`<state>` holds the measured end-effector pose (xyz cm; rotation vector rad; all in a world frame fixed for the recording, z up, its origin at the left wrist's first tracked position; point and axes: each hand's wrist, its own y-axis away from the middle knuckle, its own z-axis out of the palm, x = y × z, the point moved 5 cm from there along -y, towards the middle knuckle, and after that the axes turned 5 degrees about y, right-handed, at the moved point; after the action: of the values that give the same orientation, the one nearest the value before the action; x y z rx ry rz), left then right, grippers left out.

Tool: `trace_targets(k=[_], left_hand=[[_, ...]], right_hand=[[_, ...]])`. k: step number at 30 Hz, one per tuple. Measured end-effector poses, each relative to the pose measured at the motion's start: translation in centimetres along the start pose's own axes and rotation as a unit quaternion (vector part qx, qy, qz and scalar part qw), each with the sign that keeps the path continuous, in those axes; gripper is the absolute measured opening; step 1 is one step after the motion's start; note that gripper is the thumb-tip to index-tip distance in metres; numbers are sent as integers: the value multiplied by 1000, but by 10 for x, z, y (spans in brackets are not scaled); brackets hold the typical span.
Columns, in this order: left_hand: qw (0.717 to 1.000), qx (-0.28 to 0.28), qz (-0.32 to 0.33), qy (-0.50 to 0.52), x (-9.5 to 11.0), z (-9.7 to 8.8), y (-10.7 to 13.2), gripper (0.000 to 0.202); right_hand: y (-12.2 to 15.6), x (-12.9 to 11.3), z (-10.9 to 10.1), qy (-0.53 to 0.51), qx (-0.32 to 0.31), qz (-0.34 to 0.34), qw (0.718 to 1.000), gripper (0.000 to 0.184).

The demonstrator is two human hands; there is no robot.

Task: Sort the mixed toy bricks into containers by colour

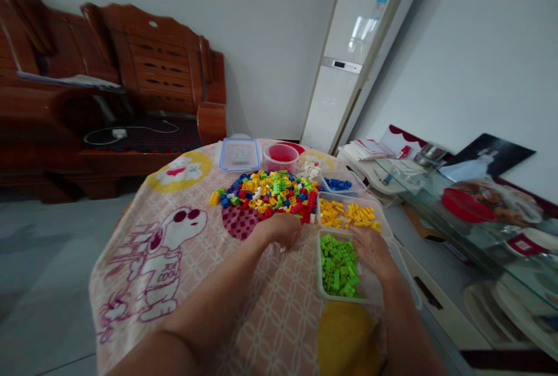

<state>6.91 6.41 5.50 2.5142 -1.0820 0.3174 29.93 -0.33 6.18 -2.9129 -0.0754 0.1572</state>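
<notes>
Broadly, a sizeable share looks sorted by colour, though plenty is left mixed. On a table covered by a pale pink patterned cloth (270, 318), a multicoloured heap of plastic toy building bricks (272, 190) lies in the middle, beyond the person's left hand (282, 231). Along its right side, separate colours sit in clear plastic boxes: bright green bricks (337, 268) nearest the viewer, yellow bricks (344, 213) behind them, dark blue bricks (337, 184) farther back. Red bricks (281, 156) fill part of a round pink plastic bowl (291, 163) at the far side, and white bricks (310, 169) are gathered beside it. The heap still mingles all these colours, so the job seems well short of finished.

The left hand is low at the heap's near edge, fingers curled in; whether they grip a brick cannot be told. The right hand (369, 247) reaches over the green box towards the yellow bricks, fingers extended, their spacing and any hold unclear.
</notes>
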Motion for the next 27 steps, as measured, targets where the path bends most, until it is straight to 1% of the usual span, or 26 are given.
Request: trace_targets(k=[2, 4, 5, 6, 8, 11, 13, 14, 15, 16, 18, 20, 22, 25, 27], left_hand=[[999, 30, 24, 13, -3, -4, -2, 13], [993, 98, 40, 52, -6, -14, -3, 11], [986, 136, 46, 88, -8, -19, -4, 11], [974, 172, 50, 137, -9, -24, -4, 10], [935, 236, 56, 257, -11, -29, -8, 7], [848, 313, 61, 422, -10, -26, -18, 5], [795, 330, 65, 504, -5, -19, -28, 8], [776, 328, 68, 535, -1, -15, -34, 10], [763, 323, 69, 555, 3, -11, -39, 13], [758, 319, 72, 564, 7, -9, -43, 18], [768, 320, 74, 551, 11, -7, -47, 29], [788, 335, 78, 510, 10, -10, -45, 38], [811, 354, 83, 459, 6, -14, -40, 42], [846, 366, 78, 380, 4, -18, -31, 43], [866, 358, 70, 341, 8, -16, -29, 42]], right_hand=[[-6, -4, -10, -57, 23, -1, 998, 36], [-15, -11, -22, -151, 72, -3, 986, 35], [-19, -17, -26, -204, 81, -9, 976, 37], [-24, -23, -27, -250, 77, -13, 965, 39], [-32, -35, -26, -291, 62, -20, 954, 42], [-40, -43, -17, -306, 35, -17, 951, 49], [-41, -41, -11, -315, 24, 4, 949, 53], [-41, -39, -8, -321, 21, 15, 947, 55], [-41, -38, -7, -326, 20, 22, 945, 57], [-41, -37, -6, -329, 21, 26, 944, 58], [-41, -37, -5, -333, 24, 28, 942, 59], [-42, -42, -3, -338, 20, 22, 941, 60], [-43, -50, -1, -338, 3, 4, 941, 61], [-45, -63, 3, -290, -9, -16, 957, 63], [-46, -68, 4, -238, 0, -21, 971, 64]])
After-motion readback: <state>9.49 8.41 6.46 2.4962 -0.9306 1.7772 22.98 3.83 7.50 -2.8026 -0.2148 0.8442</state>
